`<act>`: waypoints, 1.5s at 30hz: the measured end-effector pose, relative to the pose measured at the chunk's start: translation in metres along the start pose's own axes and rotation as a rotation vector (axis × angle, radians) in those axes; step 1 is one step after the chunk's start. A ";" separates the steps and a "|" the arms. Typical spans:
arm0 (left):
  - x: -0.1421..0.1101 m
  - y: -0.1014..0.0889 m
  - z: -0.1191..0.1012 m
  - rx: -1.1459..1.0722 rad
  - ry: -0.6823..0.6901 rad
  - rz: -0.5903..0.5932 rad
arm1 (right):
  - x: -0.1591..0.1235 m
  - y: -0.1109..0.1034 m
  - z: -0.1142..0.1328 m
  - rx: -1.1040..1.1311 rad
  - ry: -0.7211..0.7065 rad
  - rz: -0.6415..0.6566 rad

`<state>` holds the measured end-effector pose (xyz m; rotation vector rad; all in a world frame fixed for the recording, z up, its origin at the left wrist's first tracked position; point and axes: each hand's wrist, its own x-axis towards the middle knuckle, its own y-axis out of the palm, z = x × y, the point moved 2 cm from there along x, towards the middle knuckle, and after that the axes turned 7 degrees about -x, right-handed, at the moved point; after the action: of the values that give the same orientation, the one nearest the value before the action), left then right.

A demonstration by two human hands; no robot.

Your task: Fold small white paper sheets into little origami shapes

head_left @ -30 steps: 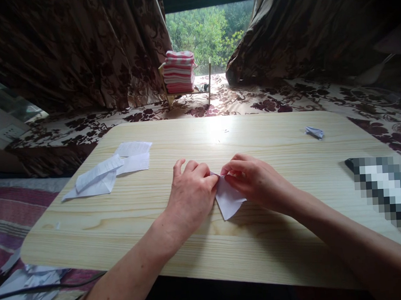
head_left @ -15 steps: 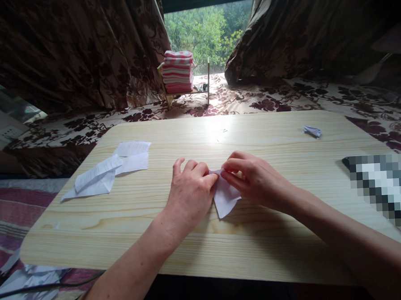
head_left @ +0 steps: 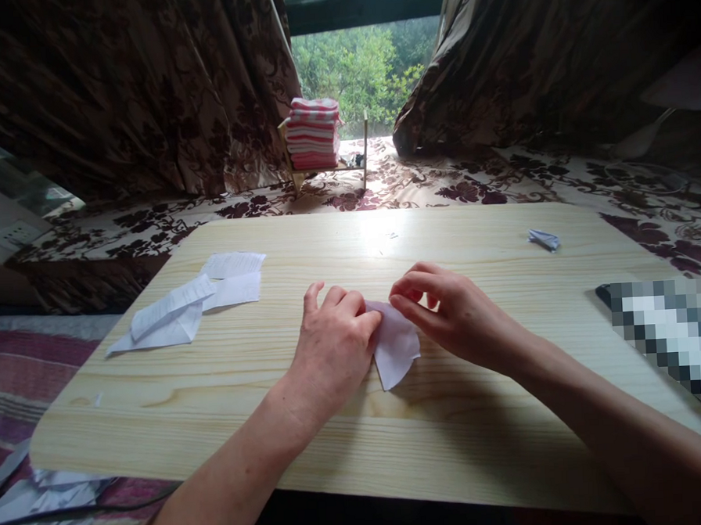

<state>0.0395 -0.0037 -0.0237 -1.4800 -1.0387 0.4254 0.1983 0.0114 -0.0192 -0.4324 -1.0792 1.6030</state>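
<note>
A small piece of white paper [head_left: 396,348] lies on the wooden table in front of me, its pointed end toward me. My left hand [head_left: 335,334] is closed on its left edge, thumb over the paper and knuckles raised. At the upper right edge of the same piece, my right hand [head_left: 440,305] has thumb and forefinger brought together in a pinch. Whether paper is caught between those fingertips is hard to make out. The upper left corner of the paper is hidden under my left fingers.
Several torn paper strips [head_left: 170,307] overlap at the table's left. A folded paper piece [head_left: 543,240] lies at the far right, beyond a blurred-out dark-edged object [head_left: 677,339]. Stacked pink-and-white cloths [head_left: 313,135] stand on a small rack behind the table [head_left: 483,443]. Paper scraps [head_left: 46,513] lie lower left.
My right hand has shifted slightly right and off the paper's middle, baring more of it. The paper's upper part lies flatter. The left hand keeps its hold; the view has tilted up slightly.
</note>
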 end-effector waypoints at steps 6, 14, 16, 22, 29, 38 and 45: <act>0.000 -0.002 0.000 -0.022 -0.023 0.004 | -0.005 -0.004 -0.005 -0.187 0.045 0.152; 0.000 -0.001 0.001 -0.059 -0.032 0.011 | -0.006 -0.001 -0.004 -0.221 0.075 0.184; 0.000 -0.001 0.001 -0.060 -0.028 0.007 | -0.006 -0.002 -0.005 -0.211 0.067 0.179; -0.001 0.000 0.001 -0.039 -0.008 0.012 | -0.006 -0.001 -0.010 -0.184 0.066 0.197; -0.002 0.001 -0.004 -0.039 0.030 0.003 | -0.005 0.000 -0.009 -0.174 0.085 0.199; -0.004 0.002 -0.005 -0.031 0.070 0.039 | -0.004 -0.005 -0.015 -0.145 0.107 0.239; -0.004 0.001 -0.005 -0.042 0.081 0.047 | -0.003 -0.006 -0.015 -0.137 0.112 0.223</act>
<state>0.0414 -0.0102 -0.0247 -1.5487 -0.9553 0.3758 0.2139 0.0143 -0.0228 -0.7479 -1.0888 1.6815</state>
